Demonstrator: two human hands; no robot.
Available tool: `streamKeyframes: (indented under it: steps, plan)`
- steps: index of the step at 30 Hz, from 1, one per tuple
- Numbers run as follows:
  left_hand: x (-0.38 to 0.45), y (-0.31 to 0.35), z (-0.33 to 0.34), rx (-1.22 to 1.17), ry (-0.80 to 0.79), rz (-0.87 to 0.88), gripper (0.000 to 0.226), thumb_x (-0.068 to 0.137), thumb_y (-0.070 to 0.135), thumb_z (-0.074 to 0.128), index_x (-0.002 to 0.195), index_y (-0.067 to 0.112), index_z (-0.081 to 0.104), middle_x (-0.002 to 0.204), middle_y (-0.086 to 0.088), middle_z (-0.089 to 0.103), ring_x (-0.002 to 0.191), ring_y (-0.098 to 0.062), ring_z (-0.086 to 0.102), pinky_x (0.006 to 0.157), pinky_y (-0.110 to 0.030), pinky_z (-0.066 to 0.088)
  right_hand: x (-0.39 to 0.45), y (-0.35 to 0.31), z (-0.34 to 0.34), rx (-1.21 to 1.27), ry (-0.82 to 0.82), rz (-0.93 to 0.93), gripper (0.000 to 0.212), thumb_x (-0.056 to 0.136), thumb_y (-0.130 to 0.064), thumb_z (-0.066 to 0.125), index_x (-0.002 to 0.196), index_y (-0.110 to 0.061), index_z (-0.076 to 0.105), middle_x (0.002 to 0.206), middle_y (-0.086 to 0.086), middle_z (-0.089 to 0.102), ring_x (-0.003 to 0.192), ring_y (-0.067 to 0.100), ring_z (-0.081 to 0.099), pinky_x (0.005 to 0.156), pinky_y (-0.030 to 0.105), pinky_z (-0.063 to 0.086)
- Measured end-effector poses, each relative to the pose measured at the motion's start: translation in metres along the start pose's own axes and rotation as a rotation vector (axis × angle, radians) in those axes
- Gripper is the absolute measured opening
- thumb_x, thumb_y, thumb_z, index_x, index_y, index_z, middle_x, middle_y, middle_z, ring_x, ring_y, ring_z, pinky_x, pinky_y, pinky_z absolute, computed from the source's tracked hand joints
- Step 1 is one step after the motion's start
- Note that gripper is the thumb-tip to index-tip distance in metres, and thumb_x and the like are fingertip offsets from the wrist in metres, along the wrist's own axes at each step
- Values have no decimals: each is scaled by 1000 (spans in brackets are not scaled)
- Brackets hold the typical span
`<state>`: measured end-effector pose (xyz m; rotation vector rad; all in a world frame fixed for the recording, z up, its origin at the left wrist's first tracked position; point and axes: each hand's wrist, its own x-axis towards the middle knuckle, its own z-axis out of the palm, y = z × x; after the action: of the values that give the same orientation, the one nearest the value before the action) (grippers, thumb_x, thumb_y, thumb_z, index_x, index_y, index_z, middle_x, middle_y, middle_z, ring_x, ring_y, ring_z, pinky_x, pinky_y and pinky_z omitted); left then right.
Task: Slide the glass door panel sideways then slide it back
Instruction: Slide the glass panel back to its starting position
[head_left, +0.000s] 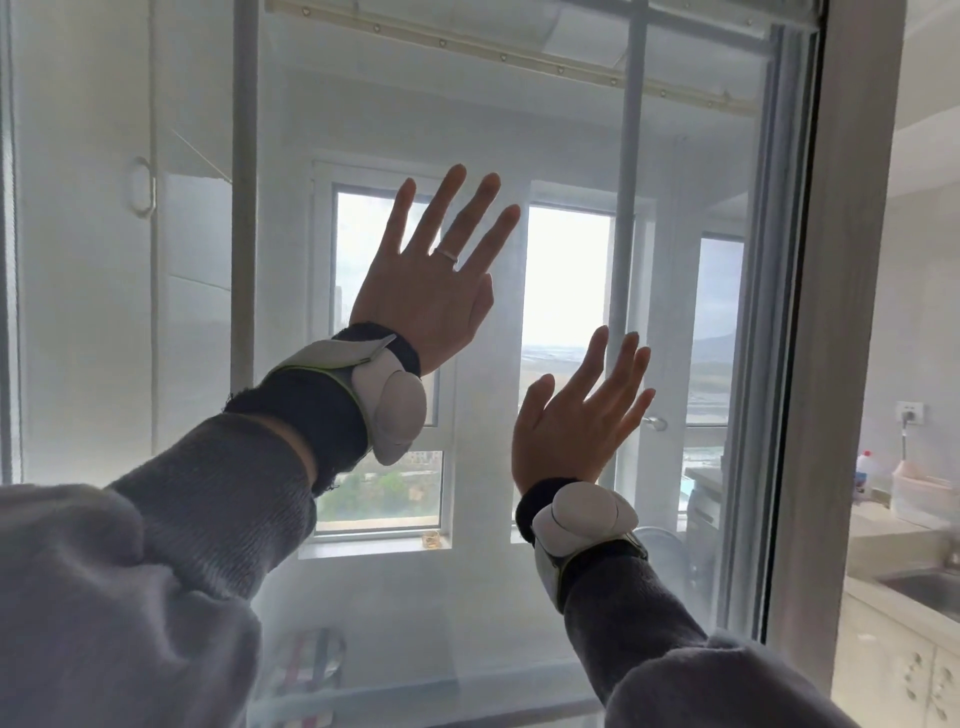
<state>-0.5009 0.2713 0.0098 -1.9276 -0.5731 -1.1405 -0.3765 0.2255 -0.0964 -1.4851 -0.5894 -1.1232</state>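
both hands are raised with fingers spread and palms turned toward the glass door panel (561, 597), which fills most of the view from the left edge to its grey vertical frame (847, 312) on the right. the left hand (431, 280) sits higher and nearer the middle, a ring (448, 253) on one finger; the right hand (576, 415) is lower and to its right. neither hand is curled around anything, both are flat and splayed. whether the palms actually press on the glass or hover just off it cannot be told, since only the backs of the hands show.

each wrist carries a white wrist device (397, 410) on a dark band, over grey sleeves (156, 571) that run off the bottom edge.

the panel is hazy, so what lies behind it is soft: a window (387, 364) with a blurred view of land outside, a pale upright post (244, 182), a rail (467, 47) overhead that is cut off at the top, and a handle (141, 186) on a white surface at left. low down, a striped shape behind the glass is too blurred to name.

past the frame on the right, a sink (930, 584), a wall socket (909, 413) and a bottle (866, 475) are partly cut off by the edge
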Motion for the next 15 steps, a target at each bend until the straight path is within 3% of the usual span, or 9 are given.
streamKeyframes:
  steps: [5, 9, 15]
  plan:
    - [5, 11, 2, -13, 7, 14, 60, 94, 37, -4, 153, 23, -3, 162, -6, -5, 148, -30, -5, 118, -56, 3, 5, 11, -2, 11, 21, -9, 74, 93, -49, -3, 142, -8, 34, 151, 20, 30, 141, 38, 23, 113, 61, 18]
    - [10, 23, 1, -30, 0, 8, 71, 85, 40, -16, 153, 23, -4, 162, -6, -5, 148, -30, -5, 118, -56, 4, 11, 22, -2, 0, 35, -11, 74, 94, -50, 0, 141, -8, 37, 151, 19, 32, 140, 38, 26, 113, 60, 18]
    - [18, 40, 5, -52, 16, 8, 64, 92, 40, -6, 153, 23, -3, 162, -6, -6, 148, -30, -6, 118, -56, 1, 22, 40, -4, -21, 48, -13, 75, 93, -53, 2, 140, -9, 40, 150, 18, 33, 140, 37, 28, 113, 59, 17]
